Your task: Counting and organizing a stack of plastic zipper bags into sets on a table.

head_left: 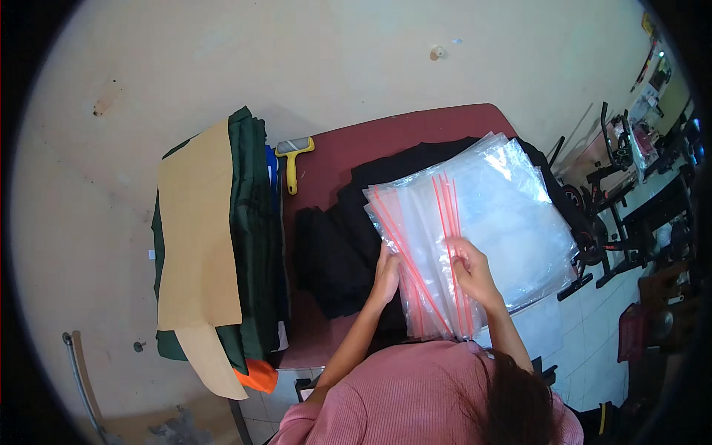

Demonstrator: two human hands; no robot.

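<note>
A stack of clear plastic zip bags (500,222) with red seal strips lies over black folded cloth (328,256) in front of me. My left hand (387,273) grips the stack's left edge, its fingers partly hidden by the plastic. On the right, my right hand (471,272) has its thumb and fingers closed on the bag edges by a second group of red strips (449,217). Between the two hands, the strip ends fan out in two bunches.
Left stands a pile of dark green folded cloth (250,239) with a tan cardboard sheet (194,233) on top. A yellow-handled roller (292,167) lies on the dark red table (345,146). An exercise bike (606,189) stands on the tiled floor at right. Behind the table rises a wall (345,61).
</note>
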